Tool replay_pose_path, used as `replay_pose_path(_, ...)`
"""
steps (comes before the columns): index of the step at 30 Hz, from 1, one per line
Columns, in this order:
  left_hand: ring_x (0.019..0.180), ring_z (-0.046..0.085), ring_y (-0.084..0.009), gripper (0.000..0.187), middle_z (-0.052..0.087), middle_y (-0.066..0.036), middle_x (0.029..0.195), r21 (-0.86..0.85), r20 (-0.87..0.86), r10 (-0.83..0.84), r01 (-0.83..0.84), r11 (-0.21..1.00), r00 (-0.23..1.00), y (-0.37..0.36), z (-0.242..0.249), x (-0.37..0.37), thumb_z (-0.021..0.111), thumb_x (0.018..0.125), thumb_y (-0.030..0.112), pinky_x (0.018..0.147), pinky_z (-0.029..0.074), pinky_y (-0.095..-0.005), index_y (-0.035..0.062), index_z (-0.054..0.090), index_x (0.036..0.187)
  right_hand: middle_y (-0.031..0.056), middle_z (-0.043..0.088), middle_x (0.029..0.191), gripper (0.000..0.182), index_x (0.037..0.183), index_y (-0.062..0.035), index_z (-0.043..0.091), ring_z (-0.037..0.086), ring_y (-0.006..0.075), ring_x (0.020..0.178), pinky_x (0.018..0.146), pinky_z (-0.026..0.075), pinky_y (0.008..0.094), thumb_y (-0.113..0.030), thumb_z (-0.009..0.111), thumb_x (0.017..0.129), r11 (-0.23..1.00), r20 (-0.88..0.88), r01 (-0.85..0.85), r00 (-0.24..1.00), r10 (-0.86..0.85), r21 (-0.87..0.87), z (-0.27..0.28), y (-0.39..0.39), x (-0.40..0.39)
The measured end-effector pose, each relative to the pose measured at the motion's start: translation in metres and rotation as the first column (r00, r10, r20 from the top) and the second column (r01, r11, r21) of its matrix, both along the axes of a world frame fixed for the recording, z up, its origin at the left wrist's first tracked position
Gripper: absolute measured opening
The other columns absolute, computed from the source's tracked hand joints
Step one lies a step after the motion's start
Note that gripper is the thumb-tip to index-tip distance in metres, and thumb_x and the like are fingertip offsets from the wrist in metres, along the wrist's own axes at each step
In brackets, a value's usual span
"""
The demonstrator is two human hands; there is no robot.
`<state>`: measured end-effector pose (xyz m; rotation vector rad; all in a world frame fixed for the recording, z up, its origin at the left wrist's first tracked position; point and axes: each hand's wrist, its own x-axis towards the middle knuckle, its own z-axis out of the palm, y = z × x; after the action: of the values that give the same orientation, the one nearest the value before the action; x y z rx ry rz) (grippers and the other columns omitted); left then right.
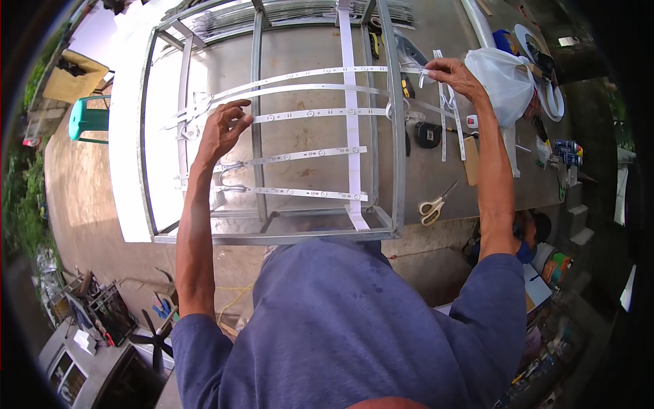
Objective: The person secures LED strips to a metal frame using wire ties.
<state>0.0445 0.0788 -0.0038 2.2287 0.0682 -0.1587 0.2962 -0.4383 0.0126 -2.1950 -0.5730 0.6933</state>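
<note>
My left hand pinches one LED strip near its left part, fingers and thumb together over the metal frame. At the frame's right side, my right hand is closed on the end of the topmost LED strip, and a short loose piece hangs from the fingertips. Another strip, seen on edge, runs between these two. Two more LED strips lie lower down, crossing a long white band. Looped wires gather at the left ends.
White-handled scissors, a black tape measure and more LED strips lie right of the frame. Beyond them sit a white plastic bag and spray cans. A green stool stands at left.
</note>
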Motion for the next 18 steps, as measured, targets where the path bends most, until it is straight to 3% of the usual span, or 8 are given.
replay_pose_path(3, 0.120, 0.059, -0.0318, 0.027, 0.068, -0.011, 0.130, 0.080, 0.038, -0.074, 0.071, 0.994, 0.997, -0.015, -0.002, 0.014, 0.071, 0.095, 0.024, 0.101, 0.050, -0.0400, -0.0023, 0.071, 0.089, 0.0016, 0.067, 0.088, 0.031, 0.111, -0.0010, 0.074, 0.058, 0.0109, 0.085, 0.078, 0.047, 0.0279, -0.027, 0.072, 0.094, 0.997, 0.028, -0.009, 1.000, 0.011, -0.077, 0.004, -0.012, 0.019)
replay_pose_path(4, 0.120, 0.060, -0.0313, 0.024, 0.070, -0.011, 0.127, 0.103, 0.078, -0.087, 0.079, 0.992, 0.993, -0.019, -0.008, 0.016, 0.072, 0.093, 0.023, 0.102, 0.049, -0.0401, -0.0015, 0.073, 0.092, 0.0028, 0.068, 0.091, 0.033, 0.114, -0.0022, 0.073, 0.060, 0.0146, 0.085, 0.080, 0.049, 0.0301, -0.027, 0.073, 0.092, 0.993, 0.028, -0.034, 0.999, 0.038, -0.110, 0.002, -0.015, 0.024)
replay_pose_path(7, 0.118, 0.060, -0.0317, 0.022, 0.070, -0.011, 0.126, 0.235, 0.131, -0.154, 0.120, 0.964, 0.979, -0.019, -0.021, 0.020, 0.073, 0.091, 0.021, 0.100, 0.050, -0.0410, -0.0005, 0.075, 0.096, 0.0048, 0.068, 0.096, 0.033, 0.117, -0.0041, 0.072, 0.062, 0.0178, 0.084, 0.080, 0.051, 0.0321, -0.024, 0.073, 0.090, 0.996, 0.470, -0.077, 0.878, 0.091, -0.049, -0.017, -0.016, 0.011)
replay_pose_path(8, 0.114, 0.061, -0.0308, 0.019, 0.072, -0.009, 0.122, 0.294, 0.152, -0.171, 0.121, 0.948, 0.973, -0.019, -0.023, 0.020, 0.073, 0.089, 0.017, 0.099, 0.051, -0.0405, 0.0006, 0.077, 0.098, 0.0071, 0.068, 0.098, 0.031, 0.115, -0.0046, 0.071, 0.064, 0.0202, 0.084, 0.081, 0.051, 0.0334, -0.023, 0.072, 0.090, 0.990, 0.658, -0.134, 0.741, 0.135, -0.052, -0.024, -0.012, 0.006)
replay_pose_path(12, 0.106, 0.062, -0.0275, 0.015, 0.075, -0.005, 0.114, 0.400, 0.113, -0.132, 0.077, 0.913, 0.985, -0.032, -0.009, 0.016, 0.073, 0.089, 0.014, 0.095, 0.051, -0.0382, 0.0019, 0.079, 0.093, 0.0100, 0.067, 0.091, 0.023, 0.102, -0.0008, 0.070, 0.065, 0.0242, 0.085, 0.080, 0.051, 0.0347, -0.020, 0.070, 0.090, 0.997, 0.224, -0.068, 0.973, 0.061, 0.021, -0.022, 0.013, -0.044)
replay_pose_path(15, 0.106, 0.063, -0.0275, 0.013, 0.075, -0.005, 0.116, 0.481, 0.159, -0.132, 0.040, 0.876, 0.978, -0.028, -0.009, 0.014, 0.072, 0.088, 0.011, 0.093, 0.052, -0.0384, 0.0020, 0.079, 0.092, 0.0108, 0.068, 0.091, 0.022, 0.101, -0.0005, 0.070, 0.066, 0.0239, 0.085, 0.078, 0.052, 0.0350, -0.019, 0.071, 0.090, 0.983, 0.213, -0.175, 0.960, 0.182, -0.050, -0.040, 0.007, -0.061)
replay_pose_path(16, 0.107, 0.063, -0.0279, 0.012, 0.074, -0.005, 0.118, 0.487, 0.130, -0.119, 0.042, 0.873, 0.984, -0.026, -0.009, 0.013, 0.071, 0.088, 0.010, 0.093, 0.052, -0.0392, 0.0015, 0.079, 0.092, 0.0117, 0.070, 0.095, 0.026, 0.103, 0.0000, 0.070, 0.067, 0.0241, 0.088, 0.080, 0.052, 0.0357, -0.022, 0.072, 0.090, 0.978, 0.105, -0.182, 0.976, 0.193, -0.106, -0.046, 0.002, -0.064)
replay_pose_path(18, 0.107, 0.064, -0.0283, 0.012, 0.073, -0.005, 0.119, 0.448, 0.109, -0.085, 0.027, 0.894, 0.990, -0.023, -0.009, 0.009, 0.071, 0.088, 0.010, 0.093, 0.052, -0.0395, 0.0009, 0.078, 0.091, 0.0124, 0.070, 0.098, 0.030, 0.105, 0.0002, 0.070, 0.068, 0.0255, 0.090, 0.082, 0.052, 0.0367, -0.025, 0.074, 0.089, 0.983, 0.038, -0.185, 0.982, 0.185, -0.017, -0.059, -0.001, -0.076)
